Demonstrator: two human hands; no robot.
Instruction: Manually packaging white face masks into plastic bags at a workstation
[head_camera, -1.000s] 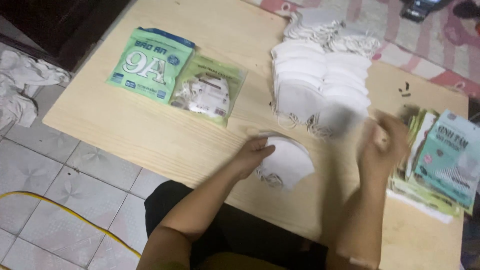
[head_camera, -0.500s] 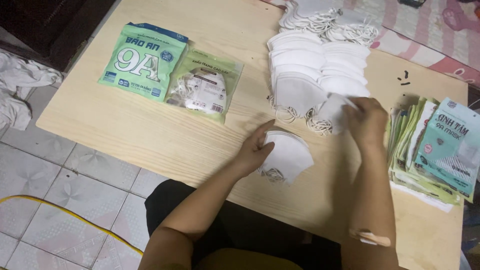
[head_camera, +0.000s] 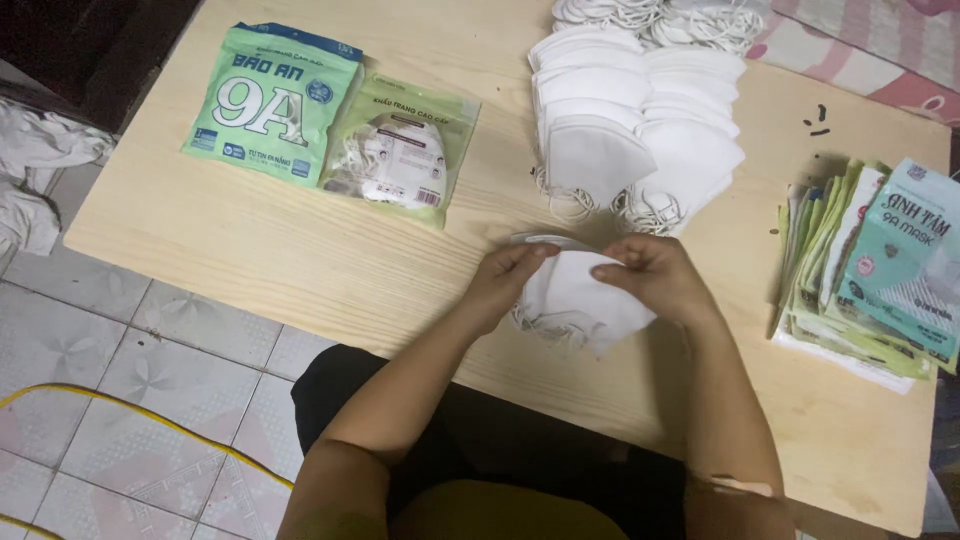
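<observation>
On the far left, crumpled white cloth (head_camera: 35, 170) lies on the tiled floor (head_camera: 150, 370), with a yellow cable (head_camera: 150, 420) running across the tiles nearer the person. On the left part of the wooden bench (head_camera: 250, 240) lie two sealed packets side by side, touching: a green packet (head_camera: 270, 105) with a blue top edge, and just right of it a clear-fronted packet (head_camera: 400, 155) with white masks inside.

At the middle, near the front edge of the bench, the left hand (head_camera: 505, 285) and the right hand (head_camera: 655, 280) meet over a small pile of white masks (head_camera: 575, 305). Both hands pinch the upper edge of the top mask, so each grip is closed on that pile, which rests on the bench. Just behind the hands sit two overlapping rows of white masks (head_camera: 640, 130), ear loops trailing at their near ends.

On the right lies a stack of flat empty packets (head_camera: 860, 290), green and pale teal, fanned slightly. A pink patterned cloth (head_camera: 880, 50) shows beyond the far right corner.
</observation>
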